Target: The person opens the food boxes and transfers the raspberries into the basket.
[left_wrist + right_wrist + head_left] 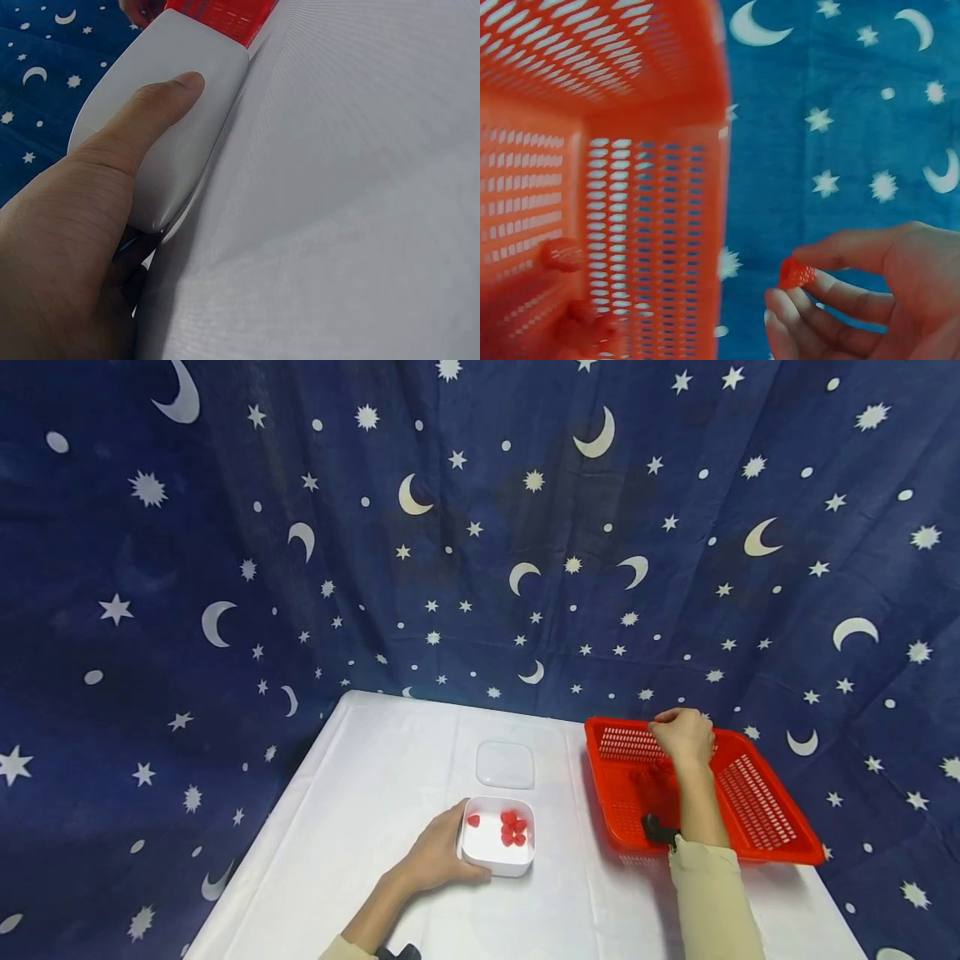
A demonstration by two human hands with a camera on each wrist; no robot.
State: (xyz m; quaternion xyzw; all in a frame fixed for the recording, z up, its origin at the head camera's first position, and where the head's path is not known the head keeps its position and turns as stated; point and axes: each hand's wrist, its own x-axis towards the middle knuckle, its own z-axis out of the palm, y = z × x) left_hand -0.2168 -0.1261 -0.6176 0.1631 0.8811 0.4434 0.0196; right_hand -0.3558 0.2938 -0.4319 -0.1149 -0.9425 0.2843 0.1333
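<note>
My left hand [435, 854] grips a white square container [498, 867] from its left side, with the thumb along the near wall in the left wrist view. Several red raspberries [513, 837] lie inside it, mostly toward the right, and a single one sits by the left wall. Above the red basket [806, 843], my right hand [686, 739] pinches one raspberry [796, 274] between thumb and fingertips. More raspberries [561, 255] rest at the bottom of the basket, partly blurred in the right wrist view.
A clear, flat lid [505, 766] lies on the white tablecloth [337, 827] just behind the container. The basket, with slotted walls, stands at the table's right side. A dark blue curtain [480, 610] with moons and stars hangs behind the table.
</note>
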